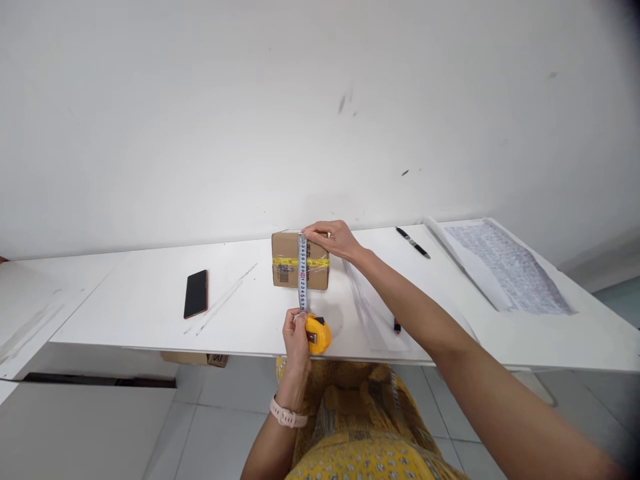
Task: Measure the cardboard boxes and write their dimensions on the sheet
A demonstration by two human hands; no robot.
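Note:
A small brown cardboard box (287, 263) with yellow tape around it stands on the white table (130, 303), near the wall. A measuring tape blade (302, 280) runs over the box's top and down its front. My right hand (333, 239) pinches the blade's end at the box's far top edge. My left hand (296, 335) grips the yellow tape measure case (319, 334) on the table in front of the box, near the table's front edge.
A black phone (195, 293) lies left of the box. A black pen (413, 242) and a printed paper sheet (505, 265) lie to the right. A clear plastic ruler (363, 303) and a small red-tipped pen (397, 325) lie under my right forearm. A cardboard box (195, 359) sits under the table.

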